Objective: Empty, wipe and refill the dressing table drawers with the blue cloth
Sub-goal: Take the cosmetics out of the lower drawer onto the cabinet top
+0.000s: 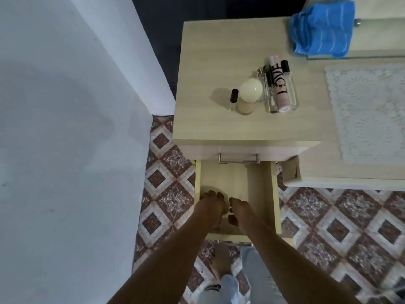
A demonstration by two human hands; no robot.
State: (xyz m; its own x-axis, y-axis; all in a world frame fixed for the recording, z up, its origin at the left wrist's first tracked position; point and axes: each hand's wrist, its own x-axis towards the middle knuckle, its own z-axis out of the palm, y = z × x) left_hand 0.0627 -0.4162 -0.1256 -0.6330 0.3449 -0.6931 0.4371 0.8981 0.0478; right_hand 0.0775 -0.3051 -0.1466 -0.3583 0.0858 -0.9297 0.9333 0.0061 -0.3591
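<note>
The lower drawer point(260, 194) of the pale wood dressing table stands pulled out, and both my hands reach into its front part. My left hand point(211, 205) curls over a round pale item point(209, 189) near the drawer's left wall. Just to its right, my right hand point(241, 212) has its fingers bent down and pinches a small dark item point(232, 219). The blue cloth point(322, 29) lies crumpled at the back right of the table top, far from both hands. The rest of the drawer floor looks bare.
On the cabinet top point(208, 62) stand a black-capped vial point(233, 99), a cream round-capped bottle point(249, 93) and clear bottles with a pink LOVE tube point(280, 88). The upper drawer's handle point(238, 160) overhangs the open drawer. A lace mat point(368, 110) lies right; a white wall is left.
</note>
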